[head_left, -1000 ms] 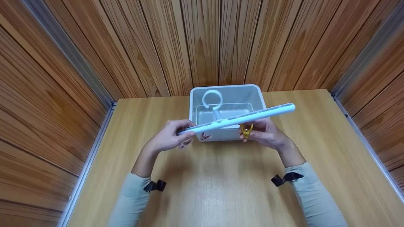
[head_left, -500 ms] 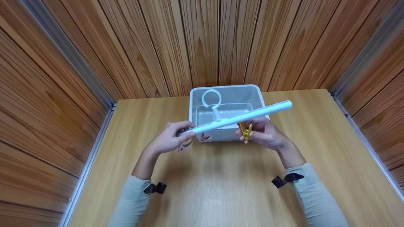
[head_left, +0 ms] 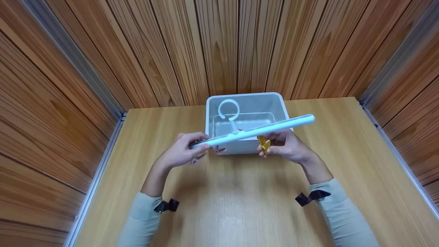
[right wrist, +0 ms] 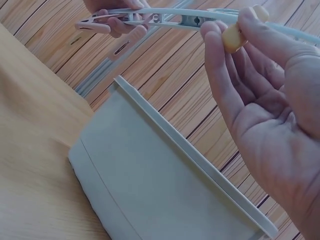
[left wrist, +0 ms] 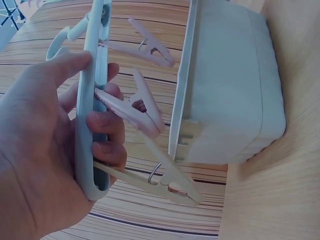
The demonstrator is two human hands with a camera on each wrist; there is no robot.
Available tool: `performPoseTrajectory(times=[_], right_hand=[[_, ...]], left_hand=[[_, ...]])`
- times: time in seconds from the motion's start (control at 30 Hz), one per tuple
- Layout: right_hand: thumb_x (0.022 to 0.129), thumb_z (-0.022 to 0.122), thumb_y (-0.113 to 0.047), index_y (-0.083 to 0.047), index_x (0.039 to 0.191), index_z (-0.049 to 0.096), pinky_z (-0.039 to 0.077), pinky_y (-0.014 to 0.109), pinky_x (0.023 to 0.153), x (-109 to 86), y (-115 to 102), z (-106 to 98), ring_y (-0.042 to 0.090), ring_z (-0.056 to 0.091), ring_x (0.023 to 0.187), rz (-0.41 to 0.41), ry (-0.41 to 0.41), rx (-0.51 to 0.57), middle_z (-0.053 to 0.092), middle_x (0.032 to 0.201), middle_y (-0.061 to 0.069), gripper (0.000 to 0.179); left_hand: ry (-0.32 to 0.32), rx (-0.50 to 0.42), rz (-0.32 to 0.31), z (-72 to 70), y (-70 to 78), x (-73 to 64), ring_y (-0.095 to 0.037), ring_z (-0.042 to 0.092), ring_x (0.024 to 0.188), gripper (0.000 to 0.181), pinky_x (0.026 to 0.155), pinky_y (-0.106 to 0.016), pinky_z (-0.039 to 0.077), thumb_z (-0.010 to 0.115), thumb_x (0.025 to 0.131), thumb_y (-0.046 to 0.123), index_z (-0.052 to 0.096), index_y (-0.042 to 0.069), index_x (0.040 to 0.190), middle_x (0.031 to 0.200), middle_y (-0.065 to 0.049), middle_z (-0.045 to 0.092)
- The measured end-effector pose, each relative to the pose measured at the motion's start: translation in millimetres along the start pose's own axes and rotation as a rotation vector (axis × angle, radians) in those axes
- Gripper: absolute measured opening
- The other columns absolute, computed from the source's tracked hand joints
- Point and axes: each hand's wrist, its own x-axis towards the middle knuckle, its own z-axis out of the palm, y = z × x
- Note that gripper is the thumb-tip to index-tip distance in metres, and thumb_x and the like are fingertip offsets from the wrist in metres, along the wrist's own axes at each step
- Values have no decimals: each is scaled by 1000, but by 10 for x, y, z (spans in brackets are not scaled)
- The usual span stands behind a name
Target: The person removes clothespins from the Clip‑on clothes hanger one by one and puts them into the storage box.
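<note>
A light blue clip hanger [head_left: 257,131] with a round hook slants across the head view, raised in front of the bin. My left hand [head_left: 180,150] grips its left end. From that end hang two pink clothespins [left wrist: 131,111] and a cream one [left wrist: 172,186], seen in the left wrist view. Between thumb and fingertips, my right hand [head_left: 288,146] pinches a yellow clothespin [head_left: 264,144] just under the hanger's right half. In the right wrist view the yellow clothespin [right wrist: 234,39] overlaps the hanger's slotted underside, its far part hidden by the fingers.
Behind the hanger, a pale grey plastic bin [head_left: 245,148] stands at the back of the wooden table [head_left: 233,202]. Wood-panelled walls [head_left: 219,48] rise behind it and on both sides. Each sleeve carries a black wrist strap [head_left: 312,197].
The hanger's right end lifts slightly, then dips, and the hanger shifts a little left. In my right hand the yellow clothespin tilts and turns, moving slightly left.
</note>
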Motion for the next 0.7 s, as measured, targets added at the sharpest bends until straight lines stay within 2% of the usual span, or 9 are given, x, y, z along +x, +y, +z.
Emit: performPoseTrajectory(times=[0.17, 0.4, 0.6, 0.7], right_hand=[[103, 67, 14, 14, 130, 64, 70, 30, 91, 7, -27, 29, 13, 85, 105, 32, 78, -85, 87, 117, 1, 28], [103, 70, 12, 12, 136, 61, 70, 32, 91, 7, -56, 102, 15, 86, 105, 110, 212, -188, 85, 116, -3, 34], [104, 72, 8, 3, 135, 66, 71, 35, 91, 19, -53, 114, 15, 85, 104, 134, 275, -212, 84, 115, -4, 33], [103, 72, 9, 6, 134, 66, 71, 36, 91, 25, -37, 110, 16, 86, 103, 131, 307, -225, 83, 113, -3, 32]], left_hand=[[40, 15, -36, 12, 16, -14, -14, 60, 67, 26, 58, -21, 48, 68, 113, 28, 77, 13, 132, 85, -6, 71], [92, 65, -65, 55, 32, -15, -15, 59, 62, 25, 54, -20, 46, 68, 113, 31, 78, 16, 131, 82, -2, 67], [115, 51, -100, 133, 74, -26, -14, 60, 61, 24, 54, -20, 47, 69, 113, 32, 77, 16, 130, 81, -2, 68], [126, 55, -114, 183, 101, -26, -12, 59, 59, 25, 52, -20, 46, 69, 113, 32, 76, 15, 131, 80, -2, 69]])
